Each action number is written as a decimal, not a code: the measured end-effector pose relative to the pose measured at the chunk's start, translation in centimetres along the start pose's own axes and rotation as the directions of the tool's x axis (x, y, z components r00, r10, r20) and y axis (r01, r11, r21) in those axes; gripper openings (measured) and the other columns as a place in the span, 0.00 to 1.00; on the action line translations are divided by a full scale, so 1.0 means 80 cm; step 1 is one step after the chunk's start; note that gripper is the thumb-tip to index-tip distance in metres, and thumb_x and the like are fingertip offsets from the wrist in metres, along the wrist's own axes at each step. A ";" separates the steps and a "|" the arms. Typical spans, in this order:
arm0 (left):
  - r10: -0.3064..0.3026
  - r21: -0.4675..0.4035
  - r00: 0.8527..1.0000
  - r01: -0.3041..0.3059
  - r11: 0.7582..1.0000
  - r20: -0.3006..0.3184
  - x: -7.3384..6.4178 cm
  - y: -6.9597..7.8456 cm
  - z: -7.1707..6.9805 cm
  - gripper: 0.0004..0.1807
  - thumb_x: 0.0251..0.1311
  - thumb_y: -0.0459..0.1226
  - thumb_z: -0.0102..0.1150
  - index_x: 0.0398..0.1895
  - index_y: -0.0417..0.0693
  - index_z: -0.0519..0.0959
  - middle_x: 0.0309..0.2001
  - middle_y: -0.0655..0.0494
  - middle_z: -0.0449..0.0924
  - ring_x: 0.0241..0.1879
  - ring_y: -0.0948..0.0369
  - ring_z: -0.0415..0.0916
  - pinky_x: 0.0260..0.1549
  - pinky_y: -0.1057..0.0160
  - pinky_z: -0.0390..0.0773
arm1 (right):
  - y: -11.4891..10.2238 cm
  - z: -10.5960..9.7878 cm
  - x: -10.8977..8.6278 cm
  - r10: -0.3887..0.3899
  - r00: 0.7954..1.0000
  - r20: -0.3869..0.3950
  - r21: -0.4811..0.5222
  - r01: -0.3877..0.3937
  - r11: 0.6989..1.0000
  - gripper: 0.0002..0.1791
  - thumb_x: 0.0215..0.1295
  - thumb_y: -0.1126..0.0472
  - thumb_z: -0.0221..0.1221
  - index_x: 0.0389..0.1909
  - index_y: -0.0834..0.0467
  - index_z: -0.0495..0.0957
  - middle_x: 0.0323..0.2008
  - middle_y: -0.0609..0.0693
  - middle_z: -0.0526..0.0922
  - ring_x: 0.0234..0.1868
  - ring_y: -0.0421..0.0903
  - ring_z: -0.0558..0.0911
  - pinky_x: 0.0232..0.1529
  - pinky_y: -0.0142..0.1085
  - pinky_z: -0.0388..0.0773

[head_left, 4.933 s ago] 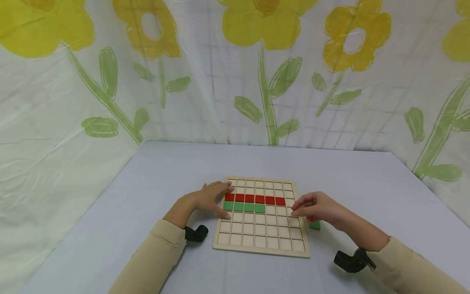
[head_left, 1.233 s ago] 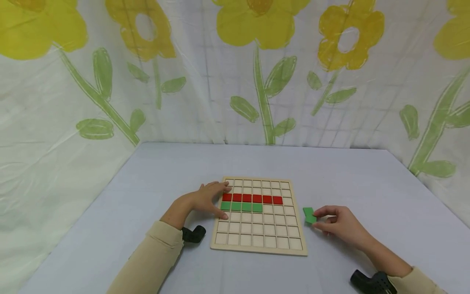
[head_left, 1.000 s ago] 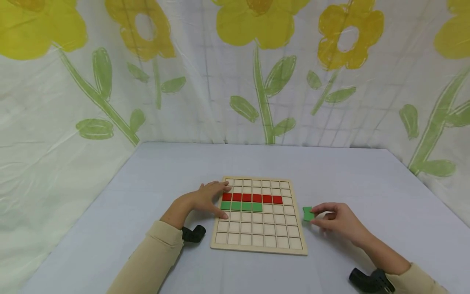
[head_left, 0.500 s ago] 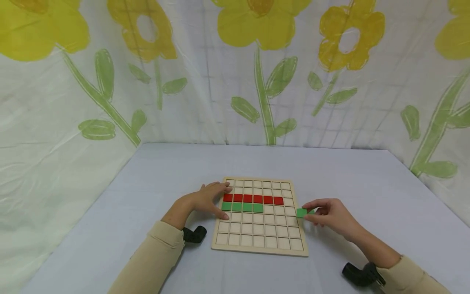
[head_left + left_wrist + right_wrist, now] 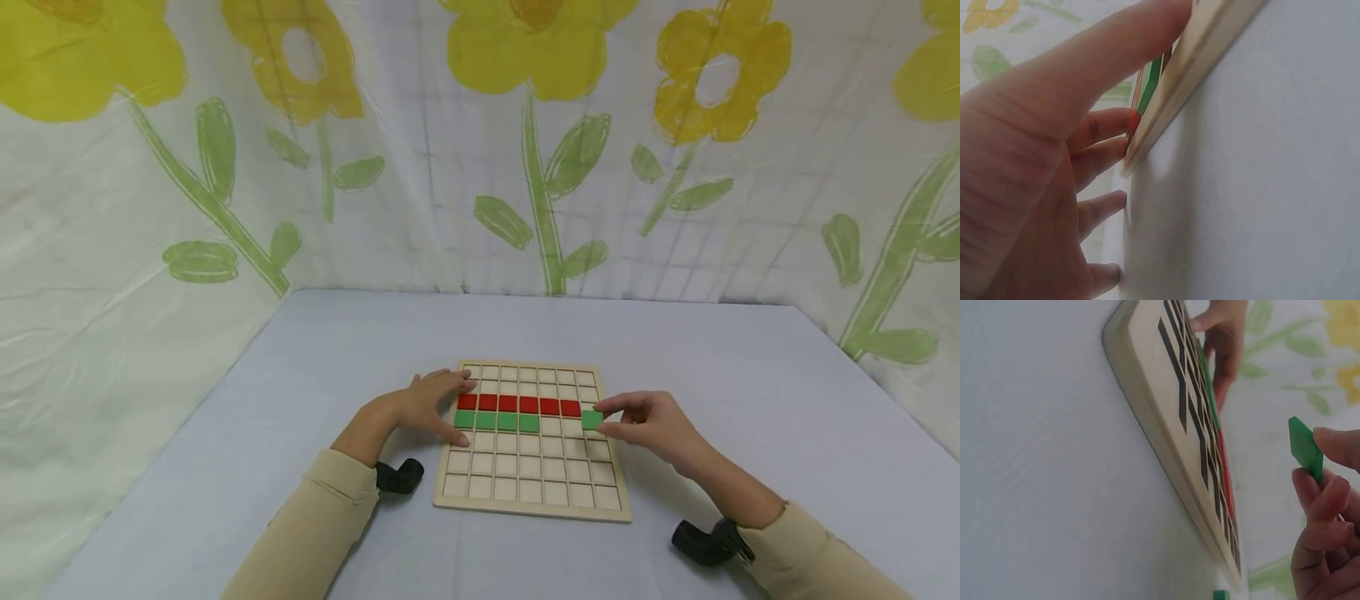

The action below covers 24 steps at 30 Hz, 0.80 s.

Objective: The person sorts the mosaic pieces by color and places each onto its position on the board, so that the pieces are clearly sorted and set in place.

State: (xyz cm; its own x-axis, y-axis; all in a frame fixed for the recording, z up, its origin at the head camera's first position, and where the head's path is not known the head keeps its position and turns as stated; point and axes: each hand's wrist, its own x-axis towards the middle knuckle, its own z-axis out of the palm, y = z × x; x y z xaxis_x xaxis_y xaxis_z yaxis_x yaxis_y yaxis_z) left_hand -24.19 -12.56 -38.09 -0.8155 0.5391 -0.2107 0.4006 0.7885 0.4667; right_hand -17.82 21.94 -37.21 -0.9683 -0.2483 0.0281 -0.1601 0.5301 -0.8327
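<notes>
A wooden grid board (image 5: 532,512) lies on the table, with a row of red tiles (image 5: 507,403) above a shorter row of green tiles (image 5: 486,420). My left hand (image 5: 427,406) rests on the board's left edge, fingers spread, thumb and fingertips on the frame. In the left wrist view its thumb (image 5: 1116,50) reaches over the rim. Between thumb and fingers, my right hand (image 5: 651,423) pinches a square green tile (image 5: 1305,448). That tile is held above the board near its right edge, just right of the red row's end in the head view.
Another green piece (image 5: 1221,594) lies beyond the board's far end in the right wrist view; the right hand hides it in the head view. A pale cloth covers the table (image 5: 360,333). A flower-printed curtain (image 5: 420,208) hangs behind it.
My right hand has taken a green tile from beside the board and carried it left over the board's right edge. My left hand has stayed on the left edge.
</notes>
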 end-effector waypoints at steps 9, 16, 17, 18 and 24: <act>0.001 -0.004 1.000 -0.001 1.000 -0.001 0.000 0.001 -0.001 0.49 0.42 0.55 0.71 0.69 0.54 0.60 0.74 0.53 0.48 0.74 0.49 0.40 0.68 0.38 0.37 | -0.011 0.014 0.013 0.077 0.997 0.023 0.157 -0.080 0.984 0.22 0.52 0.57 0.67 0.46 0.64 0.80 0.20 0.44 0.77 0.20 0.37 0.66 0.20 0.30 0.67; 0.003 -0.009 1.000 -0.003 1.000 -0.001 -0.002 0.002 -0.001 0.49 0.42 0.54 0.71 0.69 0.53 0.60 0.74 0.52 0.48 0.73 0.49 0.40 0.68 0.38 0.37 | -0.013 0.025 0.023 0.073 0.996 0.053 0.235 -0.084 0.968 0.22 0.53 0.59 0.67 0.48 0.66 0.78 0.25 0.39 0.80 0.20 0.36 0.65 0.20 0.29 0.65; 0.005 -0.009 1.000 -0.005 1.000 -0.002 -0.002 0.003 -0.001 0.49 0.42 0.54 0.71 0.69 0.53 0.61 0.74 0.52 0.48 0.73 0.49 0.40 0.68 0.37 0.37 | -0.014 0.027 0.025 0.074 0.996 0.052 0.239 -0.084 0.967 0.22 0.53 0.59 0.67 0.48 0.67 0.78 0.26 0.39 0.80 0.19 0.36 0.65 0.20 0.29 0.65; 0.006 -0.009 1.000 -0.006 1.000 -0.002 -0.002 0.003 -0.001 0.49 0.42 0.54 0.71 0.69 0.53 0.61 0.74 0.52 0.48 0.73 0.49 0.40 0.68 0.37 0.37 | -0.014 0.029 0.026 0.076 0.996 0.053 0.242 -0.087 0.966 0.22 0.53 0.59 0.67 0.48 0.67 0.78 0.26 0.40 0.80 0.19 0.36 0.64 0.20 0.29 0.64; 0.007 -0.008 1.000 -0.007 1.000 0.003 -0.001 0.003 -0.002 0.48 0.42 0.54 0.71 0.69 0.53 0.61 0.74 0.52 0.48 0.74 0.49 0.40 0.68 0.37 0.37 | -0.014 0.036 0.036 0.106 0.992 0.069 0.217 -0.119 0.969 0.21 0.52 0.58 0.67 0.46 0.65 0.80 0.32 0.42 0.80 0.20 0.37 0.65 0.21 0.29 0.63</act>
State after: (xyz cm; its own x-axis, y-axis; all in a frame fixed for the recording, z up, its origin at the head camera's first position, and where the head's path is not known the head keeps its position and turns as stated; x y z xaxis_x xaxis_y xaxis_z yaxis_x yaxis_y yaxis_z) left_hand -24.10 -12.42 -37.84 -0.8116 0.5453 -0.2097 0.4029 0.7823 0.4750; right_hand -19.87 18.31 -37.78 -0.9641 -0.2464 -0.0988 0.0016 0.3670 -0.9302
